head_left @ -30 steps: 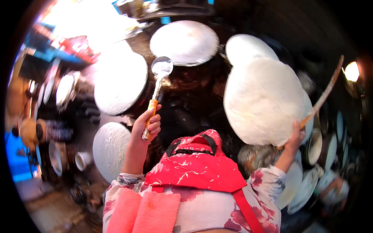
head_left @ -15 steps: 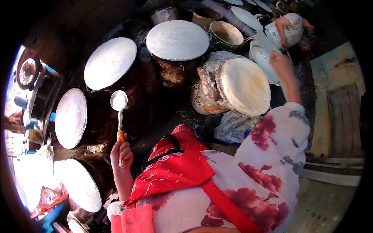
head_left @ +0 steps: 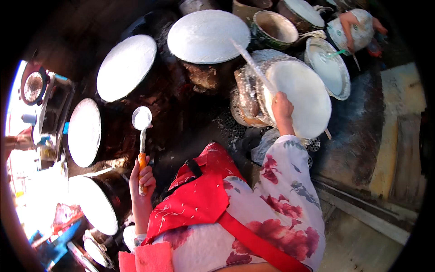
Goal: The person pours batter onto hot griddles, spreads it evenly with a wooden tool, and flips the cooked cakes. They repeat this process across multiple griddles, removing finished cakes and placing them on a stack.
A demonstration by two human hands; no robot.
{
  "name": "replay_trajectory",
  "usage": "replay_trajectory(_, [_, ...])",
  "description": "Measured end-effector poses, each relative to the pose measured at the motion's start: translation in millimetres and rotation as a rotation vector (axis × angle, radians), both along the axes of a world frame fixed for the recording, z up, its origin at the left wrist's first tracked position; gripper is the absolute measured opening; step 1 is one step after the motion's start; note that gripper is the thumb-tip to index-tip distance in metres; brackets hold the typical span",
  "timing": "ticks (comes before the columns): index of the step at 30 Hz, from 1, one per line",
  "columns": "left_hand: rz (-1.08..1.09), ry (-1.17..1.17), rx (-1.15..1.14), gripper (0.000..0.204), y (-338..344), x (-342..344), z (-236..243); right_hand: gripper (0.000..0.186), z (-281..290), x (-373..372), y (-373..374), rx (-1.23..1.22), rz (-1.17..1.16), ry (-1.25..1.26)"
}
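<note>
the round white-topped vessel (head_left: 304,102) is at front right; over its top, the right hand (head_left: 282,110) is clamped around a long pale stick (head_left: 253,65). the left hand (head_left: 144,179), wrapped around the orange handle (head_left: 142,161), holds a ladle (head_left: 143,144) upright, white-coated bowl (head_left: 142,119) uppermost.

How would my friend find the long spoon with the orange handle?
Start at the bright red, white-splashed apron. Just left of it, the person's bare left hand holds a white-smeared, round-bowled ladle with an orange handle. Unlike the wide, flat white discs beyond it, it is small, with that orange grip.
</note>
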State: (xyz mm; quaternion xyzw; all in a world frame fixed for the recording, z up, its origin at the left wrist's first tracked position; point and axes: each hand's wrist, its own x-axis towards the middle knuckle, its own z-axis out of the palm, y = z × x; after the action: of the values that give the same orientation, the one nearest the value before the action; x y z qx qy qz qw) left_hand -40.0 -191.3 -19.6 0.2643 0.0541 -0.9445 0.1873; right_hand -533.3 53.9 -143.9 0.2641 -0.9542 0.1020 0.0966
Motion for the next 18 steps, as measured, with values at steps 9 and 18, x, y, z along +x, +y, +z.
replay_trajectory(9, [0.158, 0.154, 0.100, 0.035, 4.8, 27.5, 2.8, 0.042, 28.8, 28.8, -26.9, -0.104, 0.077, 0.099])
replay_trajectory(18, [0.370, 0.055, -0.279, 0.036, 0.2, 109.0, -18.8, 0.040, 10.0, 173.0, -123.7, -0.116, 0.552, -0.380])
